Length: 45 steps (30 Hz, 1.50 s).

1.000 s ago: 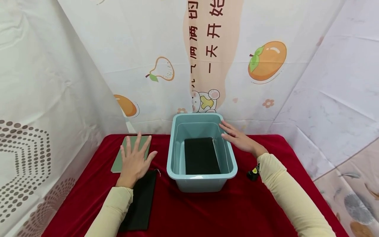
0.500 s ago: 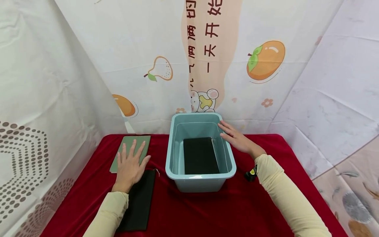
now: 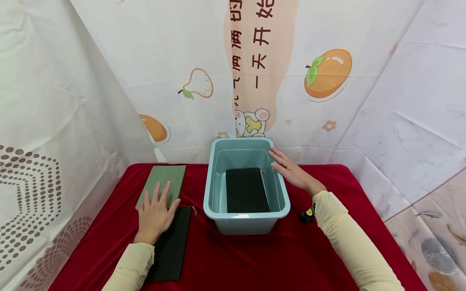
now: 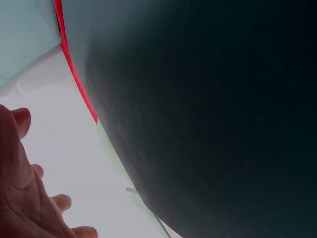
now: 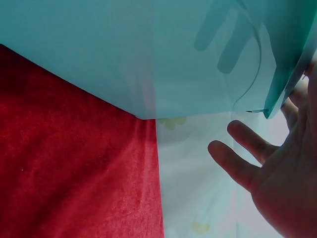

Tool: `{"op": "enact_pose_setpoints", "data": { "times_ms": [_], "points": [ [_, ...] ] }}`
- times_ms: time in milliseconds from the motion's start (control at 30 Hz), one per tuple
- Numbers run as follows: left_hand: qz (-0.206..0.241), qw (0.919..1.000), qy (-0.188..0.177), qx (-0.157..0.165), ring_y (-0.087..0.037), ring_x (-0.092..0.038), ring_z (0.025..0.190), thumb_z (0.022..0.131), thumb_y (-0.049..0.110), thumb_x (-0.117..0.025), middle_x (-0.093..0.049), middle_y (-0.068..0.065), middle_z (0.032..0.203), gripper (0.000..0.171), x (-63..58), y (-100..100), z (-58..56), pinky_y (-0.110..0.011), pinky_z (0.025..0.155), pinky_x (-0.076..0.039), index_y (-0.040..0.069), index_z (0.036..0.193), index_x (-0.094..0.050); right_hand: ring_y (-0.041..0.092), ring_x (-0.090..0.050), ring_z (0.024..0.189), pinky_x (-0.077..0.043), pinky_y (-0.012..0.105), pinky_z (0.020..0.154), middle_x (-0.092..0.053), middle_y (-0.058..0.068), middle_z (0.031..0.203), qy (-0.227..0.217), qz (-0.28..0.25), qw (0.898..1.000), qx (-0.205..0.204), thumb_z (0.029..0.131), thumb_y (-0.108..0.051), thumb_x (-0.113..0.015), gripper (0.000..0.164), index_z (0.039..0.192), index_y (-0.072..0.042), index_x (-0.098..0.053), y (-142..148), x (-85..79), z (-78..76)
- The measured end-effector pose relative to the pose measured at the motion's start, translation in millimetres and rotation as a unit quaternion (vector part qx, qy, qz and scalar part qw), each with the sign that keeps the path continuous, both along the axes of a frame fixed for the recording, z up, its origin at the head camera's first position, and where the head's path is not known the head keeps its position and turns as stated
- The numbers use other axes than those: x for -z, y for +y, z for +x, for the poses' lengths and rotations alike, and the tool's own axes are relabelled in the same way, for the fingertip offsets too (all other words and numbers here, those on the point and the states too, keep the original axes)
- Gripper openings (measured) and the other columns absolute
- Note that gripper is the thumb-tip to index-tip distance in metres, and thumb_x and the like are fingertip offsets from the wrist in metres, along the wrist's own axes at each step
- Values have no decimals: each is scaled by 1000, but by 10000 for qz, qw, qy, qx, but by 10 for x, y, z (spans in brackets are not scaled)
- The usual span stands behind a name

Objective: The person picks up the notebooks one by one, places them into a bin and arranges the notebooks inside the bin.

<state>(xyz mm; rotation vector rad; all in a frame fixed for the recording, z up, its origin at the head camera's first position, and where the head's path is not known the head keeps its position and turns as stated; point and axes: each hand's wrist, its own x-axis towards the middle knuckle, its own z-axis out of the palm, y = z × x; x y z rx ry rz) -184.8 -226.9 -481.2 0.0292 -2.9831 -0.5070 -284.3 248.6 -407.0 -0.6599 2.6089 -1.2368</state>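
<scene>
In the head view, my left hand [image 3: 154, 218] is spread with its fingers extended, over the near edge of a flat green notebook-like item [image 3: 169, 178] and the left side of a flat black item [image 3: 176, 246]. I cannot tell whether it touches either. A dark surface [image 4: 213, 124] fills most of the left wrist view beside that hand. My right hand [image 3: 295, 171] lies at the right rim of a light blue plastic bin [image 3: 246, 216], its fingers extended. Whether its fingertips touch the rim is unclear. A black, book-like item [image 3: 247, 190] lies inside the bin.
Red cloth [image 3: 225, 262] covers the table. A black and yellow object [image 3: 307, 215] shows beside the right wrist, partly hidden by the sleeve. Behind the bin hangs a white printed curtain [image 3: 153, 48]. A thin cord [image 3: 194, 210] sticks out from the black item's top corner.
My left hand has drawn back toward me and slightly left, uncovering more of the green item. My right hand stays by the bin's rim, and the bin has not moved.
</scene>
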Motion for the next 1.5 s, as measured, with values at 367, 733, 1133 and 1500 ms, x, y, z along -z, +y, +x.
{"op": "enact_pose_setpoints", "data": {
  "times_ms": [367,733,1133,1500],
  "points": [
    [-200,9932,-1138,-126,-65,-31,136,105,58,-40,-28,-34,156,77,-105,-78,115,-74,92,-42,14,164,-17,32,-2,161,-14,71,122,0,-7,174,-110,-45,9999,44,109,-43,-41,64,165,-28,-16,-9,18,20],
    [283,9811,-1901,-232,-63,-46,123,100,51,-56,-26,-45,147,90,-148,-207,139,-67,91,-48,-8,157,-19,32,-4,161,-16,72,121,-1,-9,174,-88,16,9999,145,108,-48,-40,65,165,-29,-17,-6,56,30],
    [448,9664,-2490,-450,-67,-38,128,91,50,-70,-20,-52,146,106,-198,-374,158,-70,102,-42,-20,150,-18,30,-5,161,-19,70,122,-1,-12,173,-77,-62,9999,136,109,-43,-41,63,165,-29,-17,-9,40,35],
    [1071,9597,-2520,-636,-53,-53,100,84,52,-78,-22,-53,139,118,-151,-485,124,-46,62,-55,-26,143,-11,29,-4,161,-19,71,121,-1,-13,173,-67,-187,9997,171,108,-48,-41,62,164,-36,-17,-24,56,33]
  ]
}}
